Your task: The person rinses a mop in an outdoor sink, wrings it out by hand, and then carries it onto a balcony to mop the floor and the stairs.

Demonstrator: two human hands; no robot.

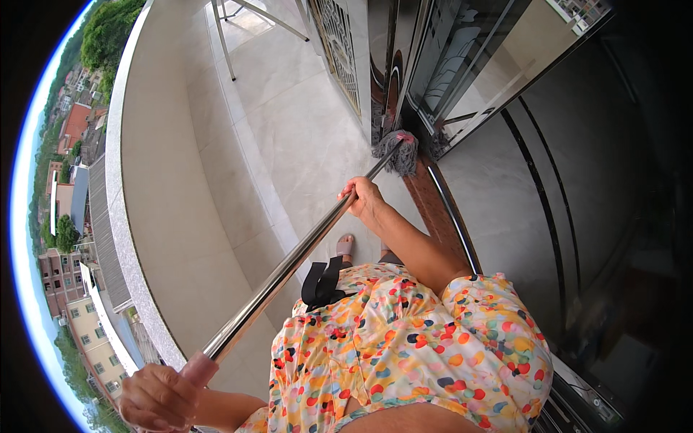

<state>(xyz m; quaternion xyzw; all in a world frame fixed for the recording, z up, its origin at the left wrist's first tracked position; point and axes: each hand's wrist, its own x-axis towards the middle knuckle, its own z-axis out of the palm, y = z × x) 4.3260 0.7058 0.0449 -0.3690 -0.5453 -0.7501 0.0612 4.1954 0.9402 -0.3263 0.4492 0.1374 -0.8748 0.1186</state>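
A string mop with grey strands (398, 154) and a long metal handle runs diagonally across the view. My left hand (159, 398) is closed around the pink grip at the handle's upper end, at the lower left. Farther down the shaft, my right hand (361, 196) wraps the metal pole. The mop head rests at the door threshold (433, 208), by the foot of the door frame and the corner of a dark glass door (460, 70). Pink material shows where the strands meet the pole.
A balcony parapet (116, 184) curves along the left, with buildings beyond it. Metal legs of a stand (224, 48) rest on the tiled floor (292, 113) at the top. A patterned metal door panel (341, 48) stands beside the doorway. My sandalled foot (345, 246) is near the threshold.
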